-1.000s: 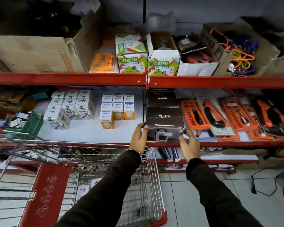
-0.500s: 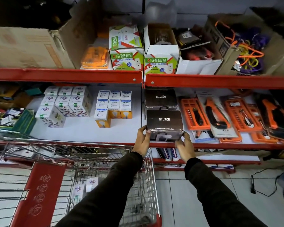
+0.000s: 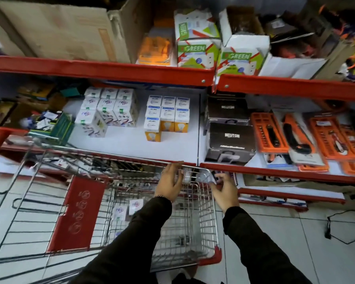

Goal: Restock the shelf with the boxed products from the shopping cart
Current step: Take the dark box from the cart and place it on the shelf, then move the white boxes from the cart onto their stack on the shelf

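Two black Neuton boxes lie one behind the other on the middle shelf (image 3: 131, 148); the front black box (image 3: 231, 141) sits at the shelf's front edge, the rear black box (image 3: 226, 108) behind it. My left hand (image 3: 169, 184) hovers over the far end of the wire shopping cart (image 3: 210, 228), fingers spread, holding nothing. My right hand (image 3: 225, 190) is just right of the cart's rim, fingers apart and empty. Small white boxes (image 3: 129, 208) lie in the cart, below and left of my left hand.
White bulb boxes (image 3: 109, 111) and blue-and-yellow bulb boxes (image 3: 166, 115) stand on the middle shelf's left half. Orange tool packs (image 3: 295, 136) lie right of the black boxes. Green-and-white boxes (image 3: 197, 50) and a large carton (image 3: 66, 31) fill the top shelf. A black cable (image 3: 344, 228) lies on the floor.
Both hands let go of the front black box, which stays on the shelf, and dropped down to the cart. The view swung left and downward.
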### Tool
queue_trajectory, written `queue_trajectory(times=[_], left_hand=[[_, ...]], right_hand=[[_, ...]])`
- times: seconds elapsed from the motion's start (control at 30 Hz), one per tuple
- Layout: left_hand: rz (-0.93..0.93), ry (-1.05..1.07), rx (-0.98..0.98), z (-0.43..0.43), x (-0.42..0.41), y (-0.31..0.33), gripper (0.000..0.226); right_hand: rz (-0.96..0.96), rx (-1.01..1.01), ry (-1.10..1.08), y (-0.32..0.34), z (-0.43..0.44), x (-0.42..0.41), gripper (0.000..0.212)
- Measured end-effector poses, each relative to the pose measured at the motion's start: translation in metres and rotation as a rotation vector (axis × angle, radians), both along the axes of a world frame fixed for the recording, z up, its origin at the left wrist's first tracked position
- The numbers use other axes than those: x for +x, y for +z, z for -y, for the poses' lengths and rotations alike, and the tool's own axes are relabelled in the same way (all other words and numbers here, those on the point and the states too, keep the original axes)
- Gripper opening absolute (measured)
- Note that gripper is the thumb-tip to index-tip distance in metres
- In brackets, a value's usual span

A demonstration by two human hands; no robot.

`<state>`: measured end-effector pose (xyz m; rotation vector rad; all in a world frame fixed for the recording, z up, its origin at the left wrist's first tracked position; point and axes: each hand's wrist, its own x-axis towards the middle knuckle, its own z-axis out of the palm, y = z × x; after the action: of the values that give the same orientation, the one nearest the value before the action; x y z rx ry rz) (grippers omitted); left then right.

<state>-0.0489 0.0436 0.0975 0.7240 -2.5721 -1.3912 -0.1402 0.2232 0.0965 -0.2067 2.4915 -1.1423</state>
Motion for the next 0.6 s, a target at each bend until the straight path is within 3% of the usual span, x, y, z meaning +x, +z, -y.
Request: queue_trajectory(times=[0.33, 0.6], left_hand=[[0.441, 0.022, -0.195, 0.097, 0.118, -0.061, 0.047], [0.754, -0.205, -0.317, 0.165, 0.165, -0.126, 0.063]], right_hand=[[0.069, 0.35, 0.618, -0.047, 0.11, 0.085, 0.051], [0.052, 0.521, 0.901, -0.118, 0.195, 0.132, 0.072]])
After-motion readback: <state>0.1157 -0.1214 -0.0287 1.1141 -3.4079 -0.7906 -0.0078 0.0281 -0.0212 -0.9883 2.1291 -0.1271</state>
